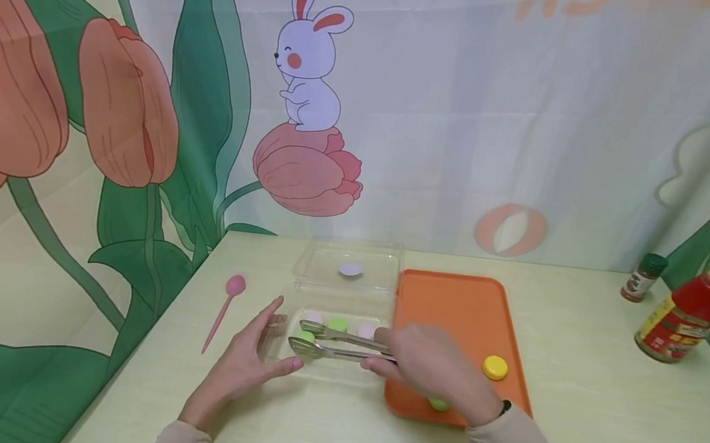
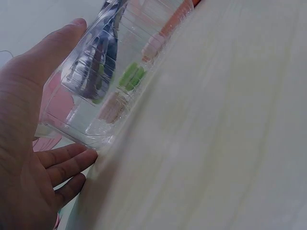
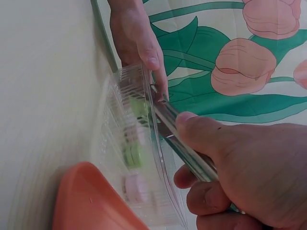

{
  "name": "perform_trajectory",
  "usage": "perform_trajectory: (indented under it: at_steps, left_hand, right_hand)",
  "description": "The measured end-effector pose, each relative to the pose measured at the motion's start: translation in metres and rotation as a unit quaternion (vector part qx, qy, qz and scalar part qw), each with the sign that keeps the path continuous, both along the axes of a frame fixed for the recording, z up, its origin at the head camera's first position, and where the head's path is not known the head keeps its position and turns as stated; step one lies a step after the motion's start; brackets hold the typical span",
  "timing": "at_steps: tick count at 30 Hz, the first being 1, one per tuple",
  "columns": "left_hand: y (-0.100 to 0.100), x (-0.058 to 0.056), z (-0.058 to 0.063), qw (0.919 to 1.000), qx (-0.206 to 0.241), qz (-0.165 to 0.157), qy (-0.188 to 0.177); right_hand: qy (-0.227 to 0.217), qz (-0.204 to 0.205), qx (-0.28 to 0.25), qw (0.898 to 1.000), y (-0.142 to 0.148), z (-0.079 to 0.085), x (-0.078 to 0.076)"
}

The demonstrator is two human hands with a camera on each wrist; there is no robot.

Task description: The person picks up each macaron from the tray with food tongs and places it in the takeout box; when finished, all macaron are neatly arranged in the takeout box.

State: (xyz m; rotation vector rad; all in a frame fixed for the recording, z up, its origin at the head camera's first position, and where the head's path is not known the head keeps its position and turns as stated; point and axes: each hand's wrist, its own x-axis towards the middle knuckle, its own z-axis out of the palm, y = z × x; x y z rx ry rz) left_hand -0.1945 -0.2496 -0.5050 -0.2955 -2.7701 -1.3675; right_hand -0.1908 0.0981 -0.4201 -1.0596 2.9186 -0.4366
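A pair of metal tongs [image 1: 342, 353] is gripped in my right hand [image 1: 437, 365]. Their two spread tips reach into a clear plastic box [image 1: 340, 373], on either side of a green macaron [image 1: 306, 335] at its left end. Behind the tongs are another green macaron [image 1: 337, 324] and two pale pink macarons [image 1: 366, 331], partly covered. My left hand [image 1: 245, 357] rests against the box's left end, thumb by the front edge and fingers spread along the side. In the left wrist view its fingertips [image 2: 88, 155] are at the lower edge of the box.
Right of the box lies an orange tray [image 1: 450, 302] bearing a yellow macaron [image 1: 495, 368] and a green one [image 1: 439, 404], partly under my right arm. The hinged lid [image 1: 319, 264] stands open behind. Also there: a pink spoon [image 1: 222, 312], sauce bottle [image 1: 686, 317] and spice jar [image 1: 643, 278].
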Motion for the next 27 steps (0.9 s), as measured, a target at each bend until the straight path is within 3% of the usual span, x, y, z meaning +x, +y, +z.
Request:
perform_trajectory:
  at_steps: [11,27]
  left_hand:
    - [-0.001,0.0,-0.002,1.0,0.004,-0.003,0.004]
    - [-0.001,0.0,-0.002,1.0,0.006,-0.005,0.004]
  right_hand:
    - [-0.004,0.003,0.025,1.0,-0.015,0.002,0.003]
    - [-0.024,-0.01,0.007,1.0,-0.017,0.0,0.004]
